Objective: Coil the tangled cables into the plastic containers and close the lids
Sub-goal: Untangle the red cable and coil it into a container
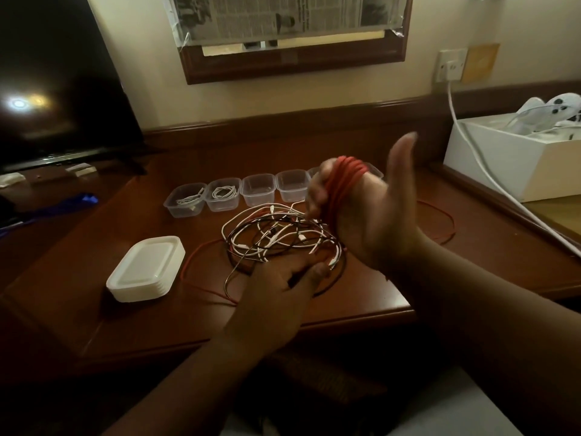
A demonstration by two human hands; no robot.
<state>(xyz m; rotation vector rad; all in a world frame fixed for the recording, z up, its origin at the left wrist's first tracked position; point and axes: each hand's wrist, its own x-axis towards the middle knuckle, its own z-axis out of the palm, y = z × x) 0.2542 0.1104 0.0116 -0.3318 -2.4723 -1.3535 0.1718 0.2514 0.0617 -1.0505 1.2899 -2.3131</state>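
A red cable [341, 184] is wound in several loops around the fingers of my right hand [374, 209], which is raised above the table with the thumb up. Its loose end trails over the table on both sides. My left hand [283, 284] rests low at the near edge of a tangle of white and black cables [276, 234], fingers curled around the strands there. A row of clear plastic containers [257, 190] stands behind the tangle. The two leftmost hold coiled white cables [188, 199]. A stack of white lids [147, 269] lies at the left.
A dark TV screen [56, 89] stands at the back left. A white box [515, 152] with white items sits at the right, and a white power cord [490, 171] runs down from a wall socket [449, 66]. The wooden table [361, 309] edge is close to me.
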